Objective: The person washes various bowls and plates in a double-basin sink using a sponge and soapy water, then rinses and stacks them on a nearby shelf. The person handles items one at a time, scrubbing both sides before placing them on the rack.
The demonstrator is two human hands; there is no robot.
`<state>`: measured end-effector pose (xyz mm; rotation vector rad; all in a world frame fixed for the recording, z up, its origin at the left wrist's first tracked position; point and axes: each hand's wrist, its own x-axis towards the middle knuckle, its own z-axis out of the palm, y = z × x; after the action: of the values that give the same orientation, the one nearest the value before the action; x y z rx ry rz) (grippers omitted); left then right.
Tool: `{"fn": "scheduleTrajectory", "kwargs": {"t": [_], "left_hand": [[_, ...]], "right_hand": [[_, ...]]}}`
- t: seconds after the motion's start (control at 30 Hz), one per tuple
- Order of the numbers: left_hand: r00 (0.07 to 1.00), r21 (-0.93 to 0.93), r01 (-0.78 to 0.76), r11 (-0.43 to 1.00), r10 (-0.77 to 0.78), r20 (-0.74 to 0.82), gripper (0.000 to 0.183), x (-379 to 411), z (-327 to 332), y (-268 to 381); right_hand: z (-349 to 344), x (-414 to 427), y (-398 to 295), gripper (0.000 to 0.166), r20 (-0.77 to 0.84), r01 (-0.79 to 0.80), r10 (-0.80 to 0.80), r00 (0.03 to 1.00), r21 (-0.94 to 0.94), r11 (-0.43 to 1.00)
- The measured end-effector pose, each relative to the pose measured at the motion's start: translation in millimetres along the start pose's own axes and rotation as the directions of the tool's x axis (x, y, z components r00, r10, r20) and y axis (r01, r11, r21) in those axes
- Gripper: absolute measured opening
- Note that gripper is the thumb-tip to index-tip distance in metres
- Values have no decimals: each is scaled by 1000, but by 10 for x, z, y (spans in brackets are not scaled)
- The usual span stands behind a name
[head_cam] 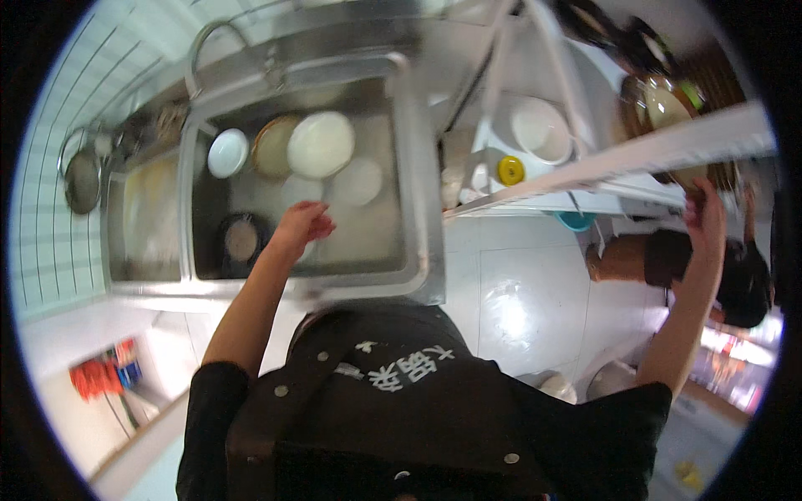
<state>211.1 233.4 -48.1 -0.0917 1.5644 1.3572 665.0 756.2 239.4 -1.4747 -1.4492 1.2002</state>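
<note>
My left hand (307,224) hangs over the large basin of a steel sink (423,250), its fingers loosely bent and nothing visible in them. In the cloudy water below lie a small white bowl (228,153), a brown-rimmed dish (273,147), a white round bowl (321,145), a pale round dish (357,181) and a dark round vessel (241,239). Far to the right, my right hand (703,203) reaches to the rack beside a brownish dish (689,177). The fingertips overlap that dish's edge; blur hides whether they grip it.
A faucet (216,37) arches behind the sink. A white-framed rack (601,156) holds a white container (542,130), a yellow round object (511,170) and glossy brown dishes (658,103). A teal bowl (575,220) is under its edge. Another person (683,257) is at the far right.
</note>
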Motion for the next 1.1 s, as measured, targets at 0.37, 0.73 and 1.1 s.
{"fn": "scheduleTrajectory", "kwargs": {"t": [0.37, 0.73, 1.1], "left_hand": [[936, -152, 109, 982, -153, -316, 35, 1020, -312, -113], [748, 247, 60, 967, 120, -653, 54, 1744, -326, 89], [487, 379, 103, 920, 285, -825, 61, 1634, -987, 365]], "right_hand": [[-450, 421, 659, 30, -202, 103, -179, 963, -337, 936], [2014, -2709, 1436, 23, 791, 808, -216, 573, -501, 309], [3487, -2963, 1465, 20, 878, 712, -84, 471, -323, 623]]}}
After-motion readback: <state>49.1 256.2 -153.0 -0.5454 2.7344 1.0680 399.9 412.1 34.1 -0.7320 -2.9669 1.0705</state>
